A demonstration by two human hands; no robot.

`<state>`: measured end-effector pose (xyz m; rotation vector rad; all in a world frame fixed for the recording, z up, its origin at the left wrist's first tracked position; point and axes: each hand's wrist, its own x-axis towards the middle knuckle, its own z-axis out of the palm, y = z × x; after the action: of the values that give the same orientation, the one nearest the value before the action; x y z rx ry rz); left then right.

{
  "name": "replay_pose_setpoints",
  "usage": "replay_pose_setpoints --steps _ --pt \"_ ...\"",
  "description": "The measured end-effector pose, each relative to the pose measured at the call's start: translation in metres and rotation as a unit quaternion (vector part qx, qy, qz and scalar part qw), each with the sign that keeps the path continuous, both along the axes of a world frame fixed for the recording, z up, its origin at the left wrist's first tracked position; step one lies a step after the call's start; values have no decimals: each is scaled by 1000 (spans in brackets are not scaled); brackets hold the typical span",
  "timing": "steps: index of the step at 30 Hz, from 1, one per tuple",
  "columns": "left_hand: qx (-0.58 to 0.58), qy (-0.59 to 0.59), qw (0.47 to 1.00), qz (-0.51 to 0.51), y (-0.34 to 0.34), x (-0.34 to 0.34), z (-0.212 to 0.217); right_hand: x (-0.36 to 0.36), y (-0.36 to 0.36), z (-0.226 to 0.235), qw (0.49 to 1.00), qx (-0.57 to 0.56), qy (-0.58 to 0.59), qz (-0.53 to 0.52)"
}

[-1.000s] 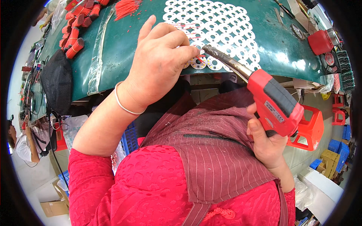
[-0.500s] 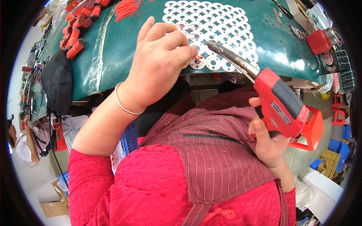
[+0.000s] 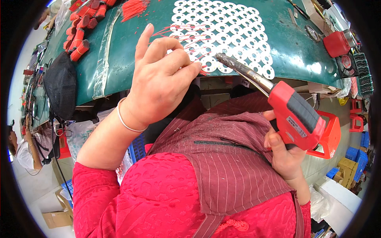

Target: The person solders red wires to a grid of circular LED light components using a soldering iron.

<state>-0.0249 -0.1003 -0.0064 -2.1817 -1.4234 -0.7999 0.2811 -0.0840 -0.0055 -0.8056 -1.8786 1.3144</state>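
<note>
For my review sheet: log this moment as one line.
left hand: pinching thin red wire at white rings | right hand: gripping red soldering gun | green table

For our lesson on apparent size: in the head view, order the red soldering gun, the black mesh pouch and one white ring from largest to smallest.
1. Red soldering gun, though nearness to the camera enlarges it.
2. Black mesh pouch.
3. White ring.

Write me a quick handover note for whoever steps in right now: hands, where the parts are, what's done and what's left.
Left hand: pinching a thin red wire at the near edge of the white discs.
Right hand: gripping the red soldering gun, tip beside the near discs.
Discs lie in rows on the green bench; red wires cross some, others are bare. Wire bundles lie far left.
</note>
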Motion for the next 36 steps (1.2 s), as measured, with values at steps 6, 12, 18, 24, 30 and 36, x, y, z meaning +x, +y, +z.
replay_pose_setpoints --steps 6,12,18,24,30,36 --pt "3 -12 1000 -9 1 -1 1 -1 -3 0 1000 -3 -7 3" --pt "-19 -14 1000 -2 1 -1 1 -7 -7 3 995 -87 40 -23" --pt "-31 -11 999 6 4 1 4 -2 -3 -6 1000 -21 1 5" --pt "-35 -13 999 7 5 1 2 -9 -7 1 993 -104 54 -33" --pt "-37 -8 999 9 5 2 4 -10 -5 0 995 -86 50 -7" --pt "-37 -11 999 4 5 2 3 -7 -5 -5 1000 -25 1 -5"
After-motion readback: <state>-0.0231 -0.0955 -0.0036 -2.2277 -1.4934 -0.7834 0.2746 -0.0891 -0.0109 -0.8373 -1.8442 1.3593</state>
